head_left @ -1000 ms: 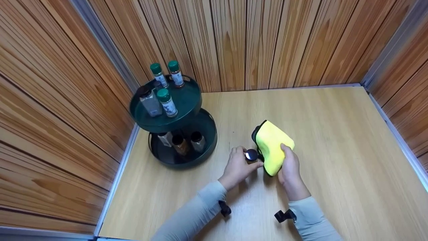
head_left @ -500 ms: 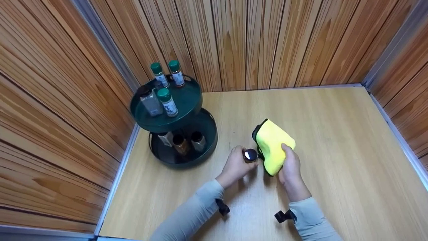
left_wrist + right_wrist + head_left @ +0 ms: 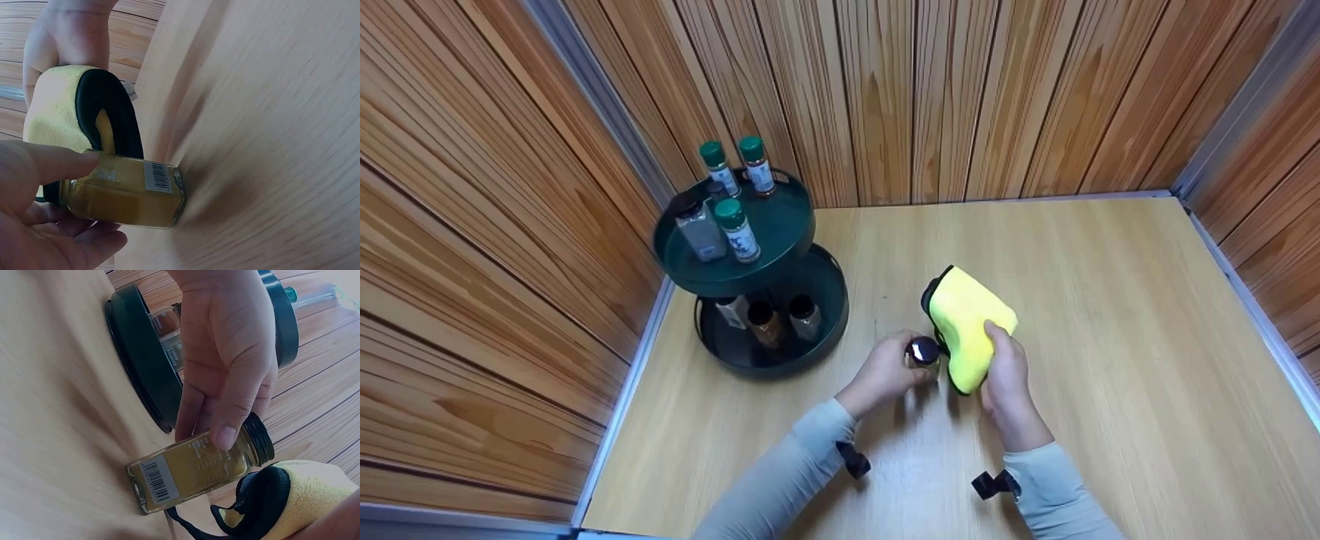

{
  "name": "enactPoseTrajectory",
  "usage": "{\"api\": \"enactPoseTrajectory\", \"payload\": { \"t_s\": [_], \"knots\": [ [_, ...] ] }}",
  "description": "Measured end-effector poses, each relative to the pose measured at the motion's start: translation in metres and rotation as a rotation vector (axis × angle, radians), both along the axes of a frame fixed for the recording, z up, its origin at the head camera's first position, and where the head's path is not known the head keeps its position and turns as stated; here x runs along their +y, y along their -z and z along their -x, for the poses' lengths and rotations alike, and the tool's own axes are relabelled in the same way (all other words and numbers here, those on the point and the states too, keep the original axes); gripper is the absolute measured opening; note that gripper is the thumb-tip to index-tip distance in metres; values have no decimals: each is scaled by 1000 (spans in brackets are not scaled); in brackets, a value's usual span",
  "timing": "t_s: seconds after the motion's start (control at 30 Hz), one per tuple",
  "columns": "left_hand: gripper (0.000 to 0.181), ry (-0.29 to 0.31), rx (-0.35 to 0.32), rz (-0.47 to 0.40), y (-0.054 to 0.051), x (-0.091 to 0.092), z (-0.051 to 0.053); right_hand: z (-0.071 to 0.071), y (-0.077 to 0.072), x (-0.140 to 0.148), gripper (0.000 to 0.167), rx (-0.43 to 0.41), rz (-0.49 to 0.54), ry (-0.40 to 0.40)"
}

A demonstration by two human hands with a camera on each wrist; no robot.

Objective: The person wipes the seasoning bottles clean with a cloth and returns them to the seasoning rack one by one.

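My left hand (image 3: 881, 376) pinches a square glass spice jar (image 3: 188, 472) between thumb and fingers. The jar has a black screw lid (image 3: 922, 350), yellow-brown powder inside and a white barcode label (image 3: 158, 177). It leans in the wrist views; whether its base touches the table I cannot tell. Just to its right, my right hand (image 3: 1009, 382) grips a folded yellow cloth (image 3: 971, 322) with black edging, thumb on top. The cloth's black edge lies close beside the lid. My right fingers are mostly hidden under the cloth in the head view.
A dark green two-tier round rack (image 3: 776, 247) stands at the left. Its upper tier bears green-capped bottles (image 3: 739, 231) and a larger dark-lidded jar (image 3: 701, 232); several jars (image 3: 805, 317) are on the lower tier. Wooden panel walls (image 3: 877, 105) enclose the table (image 3: 1110, 337).
My left wrist has shifted slightly left and the thumb has drawn back from the cloth's edge along the jar. The right hand and cloth have moved a little left.
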State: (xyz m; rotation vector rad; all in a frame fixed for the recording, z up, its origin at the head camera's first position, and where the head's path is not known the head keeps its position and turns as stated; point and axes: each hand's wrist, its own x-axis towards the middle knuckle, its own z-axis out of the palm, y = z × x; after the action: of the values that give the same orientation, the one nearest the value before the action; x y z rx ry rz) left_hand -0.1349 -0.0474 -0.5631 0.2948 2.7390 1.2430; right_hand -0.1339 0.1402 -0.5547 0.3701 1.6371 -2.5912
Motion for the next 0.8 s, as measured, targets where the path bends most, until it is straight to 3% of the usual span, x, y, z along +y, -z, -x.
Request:
{"api": "enactPoseTrajectory", "payload": {
  "t_s": [0.3,0.43,0.67,0.8],
  "knots": [
    [45,43,3,-33,6,-2,5,-2,-9,-11,36,39,-13,-34],
    [44,48,-29,-46,4,-2,6,-3,-3,-16,38,56,-69,-42],
    [51,28,-91,-44,3,0,6,-7,31,-23,33,-88,-237,-62],
    [49,47,-57,-54,6,-1,6,-10,19,-24,35,-92,-210,-60]
  ]
}}
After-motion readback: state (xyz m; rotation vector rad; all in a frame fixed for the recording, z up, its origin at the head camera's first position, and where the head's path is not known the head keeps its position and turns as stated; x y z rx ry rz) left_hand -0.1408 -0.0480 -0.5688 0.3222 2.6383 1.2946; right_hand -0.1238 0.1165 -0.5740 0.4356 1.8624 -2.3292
